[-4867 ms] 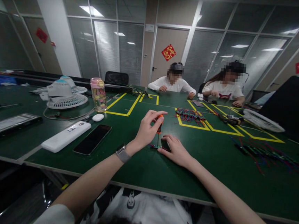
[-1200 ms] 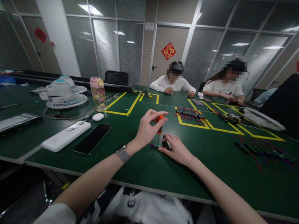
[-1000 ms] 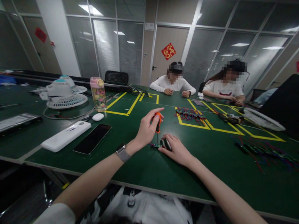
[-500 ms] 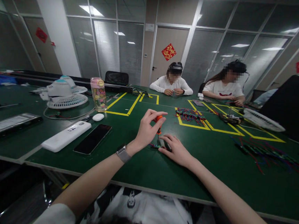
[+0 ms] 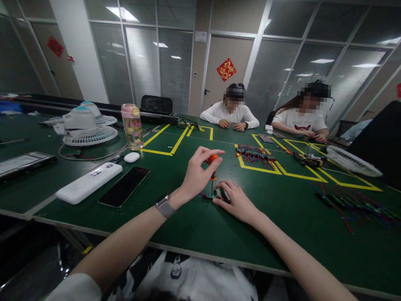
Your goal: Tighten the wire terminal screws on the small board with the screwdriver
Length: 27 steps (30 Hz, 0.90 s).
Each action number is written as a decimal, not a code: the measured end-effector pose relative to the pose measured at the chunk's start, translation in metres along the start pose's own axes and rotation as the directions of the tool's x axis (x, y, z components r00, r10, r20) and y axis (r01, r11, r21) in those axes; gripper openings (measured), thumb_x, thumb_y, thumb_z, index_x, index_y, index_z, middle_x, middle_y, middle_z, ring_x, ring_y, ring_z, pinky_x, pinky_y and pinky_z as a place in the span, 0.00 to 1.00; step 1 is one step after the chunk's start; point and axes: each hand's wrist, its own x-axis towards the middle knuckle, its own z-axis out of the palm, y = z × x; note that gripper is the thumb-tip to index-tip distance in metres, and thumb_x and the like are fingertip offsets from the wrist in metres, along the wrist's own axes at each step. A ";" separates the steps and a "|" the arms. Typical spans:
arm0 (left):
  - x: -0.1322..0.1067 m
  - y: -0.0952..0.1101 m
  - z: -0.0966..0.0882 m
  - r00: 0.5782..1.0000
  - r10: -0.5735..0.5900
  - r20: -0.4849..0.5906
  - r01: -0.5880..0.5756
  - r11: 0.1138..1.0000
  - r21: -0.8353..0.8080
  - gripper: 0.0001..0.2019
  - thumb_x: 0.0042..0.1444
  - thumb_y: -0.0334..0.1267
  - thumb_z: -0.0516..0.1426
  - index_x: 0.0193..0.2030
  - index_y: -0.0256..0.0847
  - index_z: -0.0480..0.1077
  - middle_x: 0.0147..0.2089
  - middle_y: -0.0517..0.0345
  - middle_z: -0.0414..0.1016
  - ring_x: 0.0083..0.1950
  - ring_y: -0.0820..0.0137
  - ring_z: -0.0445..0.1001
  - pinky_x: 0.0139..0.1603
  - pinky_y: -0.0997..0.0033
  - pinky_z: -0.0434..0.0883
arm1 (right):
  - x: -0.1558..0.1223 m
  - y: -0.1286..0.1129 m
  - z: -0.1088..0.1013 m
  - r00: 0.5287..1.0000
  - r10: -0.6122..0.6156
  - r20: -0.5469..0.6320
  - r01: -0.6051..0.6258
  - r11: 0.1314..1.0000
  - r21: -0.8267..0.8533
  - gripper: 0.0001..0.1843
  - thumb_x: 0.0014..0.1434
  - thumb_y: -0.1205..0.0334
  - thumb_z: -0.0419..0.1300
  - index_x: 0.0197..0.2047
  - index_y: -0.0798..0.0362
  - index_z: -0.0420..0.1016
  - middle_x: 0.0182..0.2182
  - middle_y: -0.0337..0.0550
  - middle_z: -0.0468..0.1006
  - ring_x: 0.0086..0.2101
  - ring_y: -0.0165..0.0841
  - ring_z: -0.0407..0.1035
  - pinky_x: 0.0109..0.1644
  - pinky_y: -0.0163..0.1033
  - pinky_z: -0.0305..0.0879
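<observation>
Head view, item one: screwdriver (image 5: 213, 176), orange and black, grasped near its top between thumb and fingers of the left hand (image 5: 197, 169); shaft directly below those fingers. Change: a second ago the left thumb and index finger were rolled closer together; now they spread wider around the handle, while the shaft keeps to the same spot, which reads as turning in place rather than moving to a new point. Direction: tip down, long axis close to vertical

Item two: circuit board (image 5: 208, 197), small, below the left fingers, just under the tip, flat on the table (image 5: 179, 230); long axis roughly left to right, wires leaving its left end (its right end is hidden at the thumb)

Item three: right hand (image 5: 240, 203), thumb against the board's right end, fingers arched just beyond; whether they clasp the dark object under them, cannot tell

Item four: wired boards (image 5: 256, 155), heaped beyond the right fingers; black phone (image 5: 125, 188), well apart, left of the left fingers
</observation>
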 end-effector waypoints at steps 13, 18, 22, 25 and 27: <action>-0.001 -0.002 0.001 0.998 0.034 0.059 -0.032 0.999 -0.028 0.15 0.67 0.37 0.48 0.57 0.42 0.68 0.43 0.54 0.72 0.41 0.72 0.73 0.45 0.71 0.71 | 0.000 0.003 0.003 1.000 -0.013 -0.006 0.013 1.000 -0.012 0.16 0.63 0.49 0.57 0.50 0.47 0.70 0.52 0.49 0.70 0.52 0.42 0.67 0.63 0.59 0.54; -0.003 -0.003 0.001 0.995 0.018 0.103 -0.011 0.997 -0.077 0.15 0.68 0.37 0.46 0.55 0.42 0.69 0.45 0.52 0.74 0.44 0.70 0.75 0.46 0.70 0.72 | 0.000 0.001 0.002 1.000 -0.002 -0.003 0.002 1.000 -0.007 0.15 0.63 0.49 0.58 0.48 0.48 0.70 0.51 0.48 0.70 0.51 0.42 0.68 0.63 0.60 0.54; -0.002 -0.005 0.001 0.995 0.012 0.102 -0.008 0.999 -0.047 0.15 0.68 0.38 0.46 0.56 0.43 0.69 0.45 0.53 0.74 0.45 0.69 0.74 0.47 0.69 0.72 | 0.000 0.000 0.001 1.000 0.002 0.003 -0.002 1.000 -0.009 0.13 0.62 0.51 0.58 0.47 0.48 0.71 0.51 0.49 0.70 0.51 0.42 0.68 0.62 0.60 0.55; -0.002 -0.006 0.000 0.995 0.023 0.099 -0.020 0.999 -0.030 0.16 0.68 0.38 0.46 0.56 0.43 0.69 0.43 0.53 0.74 0.44 0.69 0.73 0.47 0.69 0.71 | 0.001 -0.001 0.001 1.000 -0.009 0.002 0.009 1.000 -0.012 0.12 0.62 0.52 0.59 0.46 0.48 0.72 0.51 0.49 0.70 0.51 0.42 0.68 0.62 0.60 0.56; -0.002 -0.006 0.000 0.995 0.027 0.100 -0.024 0.999 -0.028 0.16 0.68 0.38 0.46 0.56 0.43 0.69 0.43 0.53 0.74 0.43 0.70 0.73 0.47 0.69 0.71 | 0.000 -0.001 0.001 1.000 -0.013 0.001 0.013 1.000 -0.010 0.12 0.62 0.52 0.58 0.47 0.48 0.71 0.51 0.49 0.70 0.52 0.42 0.68 0.62 0.60 0.56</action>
